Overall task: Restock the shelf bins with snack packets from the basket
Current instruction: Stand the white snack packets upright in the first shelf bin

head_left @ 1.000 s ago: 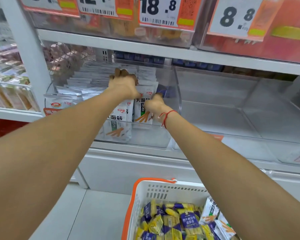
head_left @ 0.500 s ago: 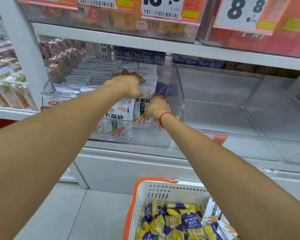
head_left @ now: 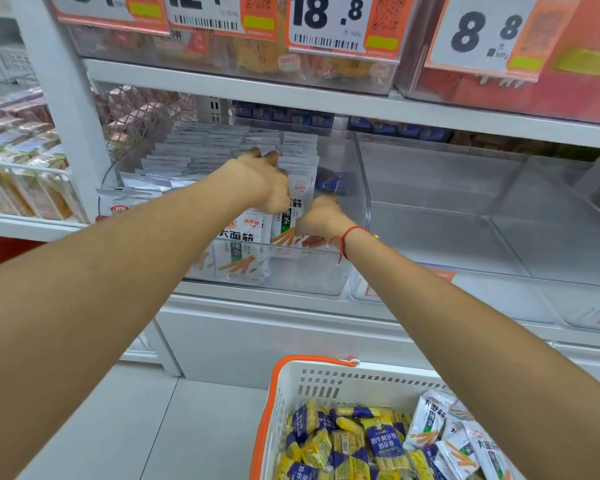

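Presently, left hand (head_left: 261, 183) and right hand (head_left: 321, 216) both grip upright white snack packets (head_left: 293, 216) inside the clear bin (head_left: 359, 188).

White snack packets (head_left: 243, 244) upright in rows in clear shelf bin (head_left: 361, 188); yellow-purple packets (head_left: 347, 445) heaped in white basket (head_left: 326, 382)

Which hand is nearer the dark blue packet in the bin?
Right. The right hand sits just below the dark blue packet; the left hand is farther left, on the white packets.

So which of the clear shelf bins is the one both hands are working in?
The left clear bin, packed with white snack packets. Left hand and right hand are both inside; the bin to its right holds nothing visible.
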The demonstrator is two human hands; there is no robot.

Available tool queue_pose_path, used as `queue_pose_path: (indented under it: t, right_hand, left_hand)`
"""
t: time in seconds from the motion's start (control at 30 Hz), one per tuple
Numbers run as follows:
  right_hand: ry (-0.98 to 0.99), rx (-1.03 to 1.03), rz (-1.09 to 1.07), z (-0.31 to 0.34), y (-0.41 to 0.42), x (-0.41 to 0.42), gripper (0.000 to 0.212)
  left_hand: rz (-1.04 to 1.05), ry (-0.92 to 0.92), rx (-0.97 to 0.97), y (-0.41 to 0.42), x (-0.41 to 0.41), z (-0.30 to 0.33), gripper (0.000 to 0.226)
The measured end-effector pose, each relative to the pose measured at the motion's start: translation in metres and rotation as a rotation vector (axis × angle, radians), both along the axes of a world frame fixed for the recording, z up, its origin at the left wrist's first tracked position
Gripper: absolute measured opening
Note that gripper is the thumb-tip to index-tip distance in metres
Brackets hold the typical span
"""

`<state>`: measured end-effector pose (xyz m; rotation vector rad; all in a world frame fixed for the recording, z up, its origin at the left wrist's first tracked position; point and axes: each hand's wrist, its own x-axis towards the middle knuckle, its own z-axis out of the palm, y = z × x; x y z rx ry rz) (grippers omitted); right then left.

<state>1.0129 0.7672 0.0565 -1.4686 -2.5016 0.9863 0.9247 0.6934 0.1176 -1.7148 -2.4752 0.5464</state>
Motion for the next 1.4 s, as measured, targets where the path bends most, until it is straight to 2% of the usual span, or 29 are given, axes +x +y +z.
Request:
queue_pose_path:
  t: [0.1,0.17,0.23,0.4,0.57,0.7,0.8,0.9,0.97,1.07,1.23,1.4]
  right_hand:
    - [-0.128,0.071,0.237,0.013,-0.007,0.012,0.032]
    - [-0.227,0.054,0.403,0.022,-0.015,0.017,0.038]
    - [-0.309,0.102,0.476,0.026,-0.018,0.016,0.044]
    - [-0.398,0.287,0.535,0.024,-0.021,0.011,0.038]
    - [-0.407,0.192,0.519,0.024,-0.026,0.016,0.042]
    - [-0.307,0.180,0.510,0.034,-0.033,0.038,0.041]
    - [-0.210,0.184,0.530,0.045,-0.049,0.059,0.039]
    - [-0.081,0.236,0.553,0.049,-0.071,0.095,0.039]
    - [0.074,0.269,0.535,0.045,-0.084,0.128,0.039]
    - [0.203,0.259,0.509,0.030,-0.097,0.181,0.031]
    - [0.160,0.113,0.423,-0.011,-0.094,0.248,0.025]
    - [0.084,-0.042,0.340,-0.062,-0.092,0.303,0.022]
  left_hand:
    - [0.035,0.007,-0.031,0.000,0.004,0.001,0.052]
    - [0.052,0.012,-0.046,-0.001,0.006,0.002,0.052]
    - [0.059,0.020,-0.057,0.000,0.007,0.002,0.053]
    - [0.067,0.044,-0.071,0.002,0.008,0.002,0.052]
    - [0.048,0.059,-0.106,-0.001,0.014,0.002,0.048]
    - [-0.065,0.058,-0.055,-0.016,0.028,0.009,0.042]
    - [-0.125,0.075,0.092,-0.037,0.051,0.012,0.038]
    - [-0.098,-0.021,0.277,-0.063,0.081,0.005,0.035]
    - [-0.050,-0.105,0.379,-0.083,0.105,-0.004,0.032]
    - [0.015,-0.221,0.450,-0.108,0.143,-0.023,0.033]
    - [0.027,-0.362,0.297,-0.126,0.195,-0.062,0.032]
    - [0.030,-0.550,-0.019,-0.113,0.233,-0.110,0.030]
